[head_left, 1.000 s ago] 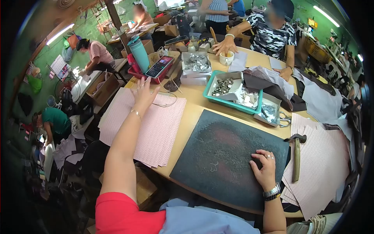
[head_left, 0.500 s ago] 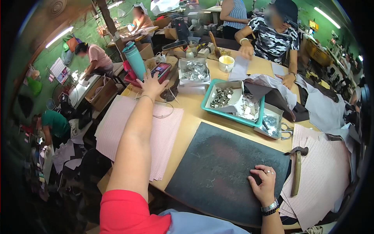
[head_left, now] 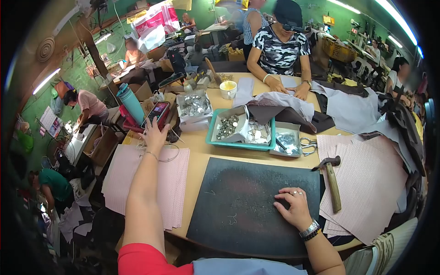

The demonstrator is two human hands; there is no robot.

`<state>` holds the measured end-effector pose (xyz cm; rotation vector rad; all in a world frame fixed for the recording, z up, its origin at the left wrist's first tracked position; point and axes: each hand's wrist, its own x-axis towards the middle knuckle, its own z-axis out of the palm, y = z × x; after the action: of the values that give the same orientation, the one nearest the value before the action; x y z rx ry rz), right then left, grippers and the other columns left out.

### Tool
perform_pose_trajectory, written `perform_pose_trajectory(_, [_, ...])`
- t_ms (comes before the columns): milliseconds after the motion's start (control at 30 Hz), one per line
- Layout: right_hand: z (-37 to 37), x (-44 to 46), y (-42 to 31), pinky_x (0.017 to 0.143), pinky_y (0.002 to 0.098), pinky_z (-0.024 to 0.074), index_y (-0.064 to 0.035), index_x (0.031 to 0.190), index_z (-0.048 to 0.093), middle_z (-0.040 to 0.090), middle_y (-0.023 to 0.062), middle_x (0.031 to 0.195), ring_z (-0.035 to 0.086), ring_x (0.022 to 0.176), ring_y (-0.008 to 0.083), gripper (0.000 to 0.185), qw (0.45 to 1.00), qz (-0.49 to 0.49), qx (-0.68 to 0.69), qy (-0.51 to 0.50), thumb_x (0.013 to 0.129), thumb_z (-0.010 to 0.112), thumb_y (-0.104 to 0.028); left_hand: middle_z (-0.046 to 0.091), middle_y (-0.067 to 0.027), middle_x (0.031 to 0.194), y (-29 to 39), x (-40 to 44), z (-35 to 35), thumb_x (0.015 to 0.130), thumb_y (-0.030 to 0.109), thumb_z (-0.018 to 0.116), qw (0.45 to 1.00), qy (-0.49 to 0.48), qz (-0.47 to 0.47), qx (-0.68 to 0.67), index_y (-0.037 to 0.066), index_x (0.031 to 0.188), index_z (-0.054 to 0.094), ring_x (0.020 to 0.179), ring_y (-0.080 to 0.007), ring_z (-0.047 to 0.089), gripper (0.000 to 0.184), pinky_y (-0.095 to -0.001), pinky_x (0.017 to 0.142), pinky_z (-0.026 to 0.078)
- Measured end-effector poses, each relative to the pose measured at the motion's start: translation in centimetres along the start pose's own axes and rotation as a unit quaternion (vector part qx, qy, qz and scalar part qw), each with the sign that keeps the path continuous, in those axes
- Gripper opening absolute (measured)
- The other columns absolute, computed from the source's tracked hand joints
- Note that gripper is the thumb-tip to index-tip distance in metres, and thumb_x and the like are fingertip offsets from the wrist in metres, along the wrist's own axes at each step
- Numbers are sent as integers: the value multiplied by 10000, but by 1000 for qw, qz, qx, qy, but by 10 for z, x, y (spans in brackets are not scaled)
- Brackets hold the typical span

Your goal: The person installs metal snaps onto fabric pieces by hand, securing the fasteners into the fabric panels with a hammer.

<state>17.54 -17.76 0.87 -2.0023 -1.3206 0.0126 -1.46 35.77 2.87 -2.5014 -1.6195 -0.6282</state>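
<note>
My left hand [head_left: 156, 134] stretches out with its fingers apart, its fingertips at the near edge of a phone [head_left: 159, 110] propped in a red container [head_left: 128, 120]. Whether they touch the phone I cannot tell. Beneath that forearm lies a stack of pink textured sheets [head_left: 176, 183], with a thin looped cord [head_left: 173, 158] by the wrist. My right hand [head_left: 295, 208], ringed and loosely curved, rests on the black mat [head_left: 238, 192] and holds nothing. To its right a hammer [head_left: 333, 188] with a wooden handle lies on another pile of pink sheets [head_left: 371, 183].
Beyond the mat are a teal tray [head_left: 238, 151] of metal pieces, a box of small silvery parts [head_left: 193, 106], scissors [head_left: 309, 145] and a cup [head_left: 228, 90]. Across the table a person [head_left: 282, 50] handles grey fabric [head_left: 286, 101]. A turquoise bottle [head_left: 131, 104] stands left.
My view has swung to the right and up. My left hand has drawn back slightly from the phone. The person opposite has brought both hands together on the grey fabric.
</note>
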Motion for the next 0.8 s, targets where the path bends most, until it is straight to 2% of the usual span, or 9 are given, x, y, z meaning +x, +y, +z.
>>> perform_pose_trajectory(267, [2, 2, 2, 994, 441, 402, -105, 950, 719, 667, 63, 1085, 590, 1064, 275, 192, 1000, -15, 2, 17, 786, 767, -191, 279, -166, 1590, -22, -57, -7, 877, 580, 604, 994, -4, 84, 67, 166, 1514, 337, 1450, -367, 291, 806, -730, 1103, 158])
perform_pose_trajectory(433, [4, 0, -4, 964, 437, 422, -88, 963, 712, 665, 79, 1083, 584, 1056, 300, 208, 1000, -8, 6, 12, 771, 765, -145, 253, -165, 1601, -52, -61, -15, 902, 578, 576, 997, -13, 53, 49, 181, 1515, 343, 1462, -351, 278, 766, -743, 1093, 161])
perform_pose_trajectory(567, [5, -1, -3, 991, 422, 403, -84, 972, 706, 657, 82, 1098, 579, 1081, 295, 216, 1000, 4, -7, 2, 767, 764, -119, 262, -182, 1591, -59, -56, -21, 903, 552, 584, 998, -24, 14, 56, 175, 1503, 353, 1461, -373, 272, 745, -748, 1090, 155])
perform_pose_trajectory(800, [5, 2, -5, 1003, 423, 388, -81, 960, 708, 657, 78, 1098, 573, 1091, 287, 202, 1000, 26, 2, -11, 767, 757, -117, 252, -195, 1596, -56, -38, -20, 896, 577, 576, 999, -15, 19, 37, 168, 1486, 395, 1465, -387, 261, 740, -756, 1085, 137])
